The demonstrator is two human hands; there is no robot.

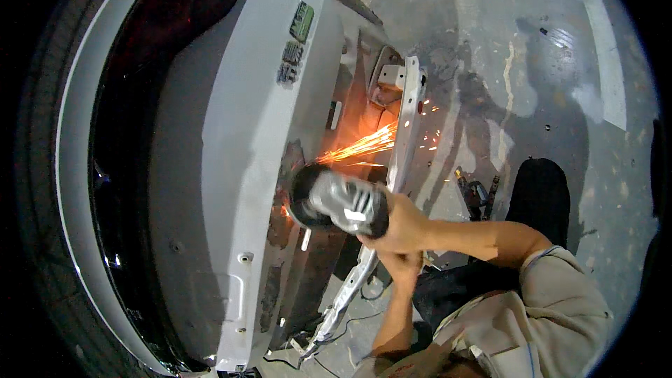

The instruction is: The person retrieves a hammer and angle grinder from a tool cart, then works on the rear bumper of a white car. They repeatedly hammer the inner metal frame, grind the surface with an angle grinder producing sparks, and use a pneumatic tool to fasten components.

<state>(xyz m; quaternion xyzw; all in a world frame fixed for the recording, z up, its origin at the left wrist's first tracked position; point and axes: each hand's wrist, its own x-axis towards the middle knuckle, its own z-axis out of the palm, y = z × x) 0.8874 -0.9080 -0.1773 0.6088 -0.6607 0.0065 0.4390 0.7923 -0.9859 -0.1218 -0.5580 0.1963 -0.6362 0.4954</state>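
Observation:
My right hand (404, 222) is closed around a dark-and-silver angle grinder (350, 203). Below it, my left hand (399, 260) is closed, partly hidden behind the grinder and right hand; what it grips is unclear. The grinder's blurred round guard meets the dark, bare-metal lower rear section (283, 161) of a white car, beside its painted panel (238, 133). A stream of orange sparks (360, 141) shoots up and rightward toward a pale perforated metal beam (409, 119) running along the car's rear.
Black tools (478, 194), one with a yellow tip, lie on the stained grey concrete floor (532, 77) to the right. My dark-clothed knee (539, 189) is beside them. Cables (350, 325) run along the floor near the beam's lower end. The car's dark tail lamp strip (122, 189) curves along the left.

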